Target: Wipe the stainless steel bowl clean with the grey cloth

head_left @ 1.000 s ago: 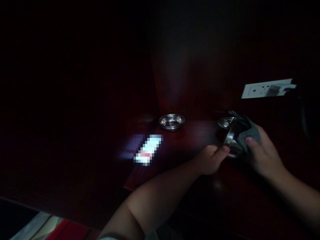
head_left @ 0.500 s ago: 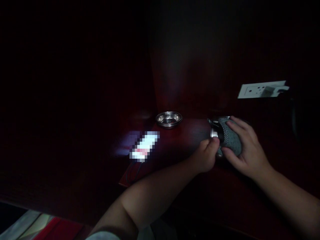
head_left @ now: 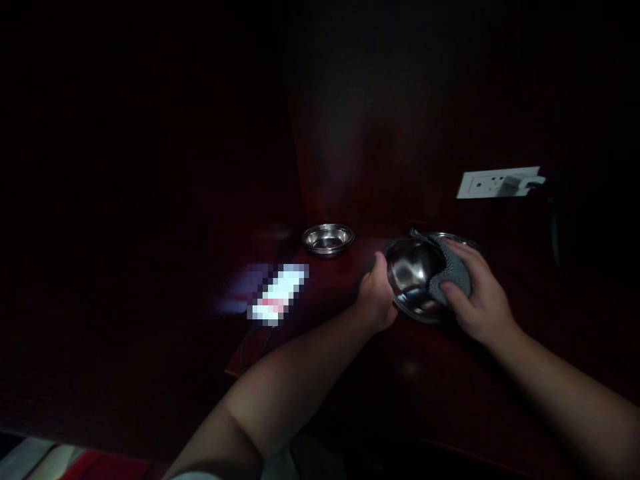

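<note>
My left hand (head_left: 379, 297) grips a shiny metal bowl (head_left: 413, 267) by its left rim, thumb on top. The bowl is tilted over the dark red table (head_left: 400, 393). On the bowl's right side my right hand (head_left: 483, 293) presses a grey cloth (head_left: 455, 272), its fingers and thumb closed around it. Part of another metal rim (head_left: 455, 237) shows behind the cloth; whether it belongs to a second dish I cannot tell. A small metal bowl (head_left: 327, 240) stands upright to the left, apart from both hands.
A lit phone (head_left: 279, 293), blurred out, lies left of my left forearm with a thin cable (head_left: 257, 343) at its lower end. A white wall socket (head_left: 495, 183) with a plug in it is at the right. The scene is very dark.
The held bowl has come into view between my hands, its shiny surface now exposed. My left hand has shifted left along with it; the cloth has slid to the right side. The view has turned slightly right.
</note>
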Action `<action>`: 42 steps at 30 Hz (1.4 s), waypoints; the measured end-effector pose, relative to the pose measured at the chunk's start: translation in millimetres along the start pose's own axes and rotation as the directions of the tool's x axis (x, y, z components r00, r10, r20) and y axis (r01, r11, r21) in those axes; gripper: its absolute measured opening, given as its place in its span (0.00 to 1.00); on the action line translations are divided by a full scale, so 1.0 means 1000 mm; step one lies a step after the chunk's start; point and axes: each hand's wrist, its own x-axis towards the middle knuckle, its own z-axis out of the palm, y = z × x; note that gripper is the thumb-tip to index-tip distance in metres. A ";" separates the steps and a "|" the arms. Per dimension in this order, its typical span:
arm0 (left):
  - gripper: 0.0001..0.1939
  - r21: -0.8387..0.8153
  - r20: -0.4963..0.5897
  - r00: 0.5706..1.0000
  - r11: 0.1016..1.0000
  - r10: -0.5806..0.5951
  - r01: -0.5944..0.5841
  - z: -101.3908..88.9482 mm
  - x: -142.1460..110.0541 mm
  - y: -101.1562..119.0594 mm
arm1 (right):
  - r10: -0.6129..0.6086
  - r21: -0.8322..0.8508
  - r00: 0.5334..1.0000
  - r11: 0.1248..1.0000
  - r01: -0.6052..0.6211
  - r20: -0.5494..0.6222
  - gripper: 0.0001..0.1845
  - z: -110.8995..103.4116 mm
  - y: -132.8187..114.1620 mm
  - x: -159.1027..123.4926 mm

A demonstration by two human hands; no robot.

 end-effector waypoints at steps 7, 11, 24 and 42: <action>0.26 0.567 0.210 0.957 0.773 0.198 -0.284 -0.015 -0.010 -0.001 | 0.224 0.073 0.973 0.973 -0.220 -0.048 0.26 0.003 0.008 -0.006; 0.26 0.630 0.324 0.915 0.666 0.241 -0.399 -0.019 -0.010 -0.001 | 0.257 0.131 0.966 0.958 -0.255 0.004 0.27 0.003 0.003 -0.004; 0.28 0.626 0.533 0.823 0.562 0.198 -0.541 -0.022 -0.014 0.000 | 0.194 0.080 0.981 0.978 -0.194 0.016 0.27 -0.003 -0.013 0.003; 0.22 0.590 0.278 0.927 0.717 0.252 -0.372 -0.011 -0.021 0.000 | -0.097 -0.100 0.995 0.990 0.099 0.027 0.38 -0.002 -0.022 0.009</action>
